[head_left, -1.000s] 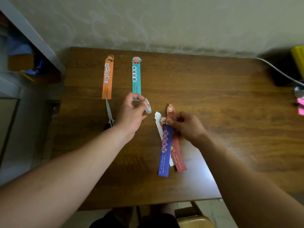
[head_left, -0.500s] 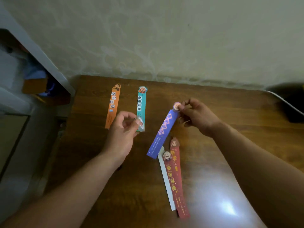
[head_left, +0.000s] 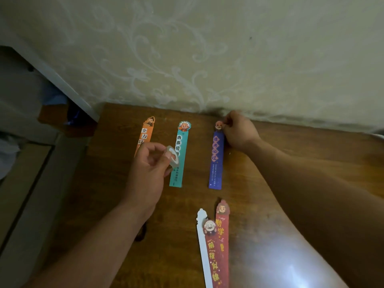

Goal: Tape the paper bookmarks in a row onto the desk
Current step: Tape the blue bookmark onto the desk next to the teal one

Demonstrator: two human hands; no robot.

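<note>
purple bookmark on desk, tape roll gripped

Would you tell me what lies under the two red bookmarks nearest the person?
A white bookmark sticks out along the left edge of the red bookmarks; the rest of it is covered.

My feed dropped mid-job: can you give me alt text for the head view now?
The right hand pinches the top of a blue bookmark lying on the wooden desk, right of a teal bookmark and an orange bookmark in a row. The left hand holds a tape roll; three loose bookmarks lie nearer the person.
</note>
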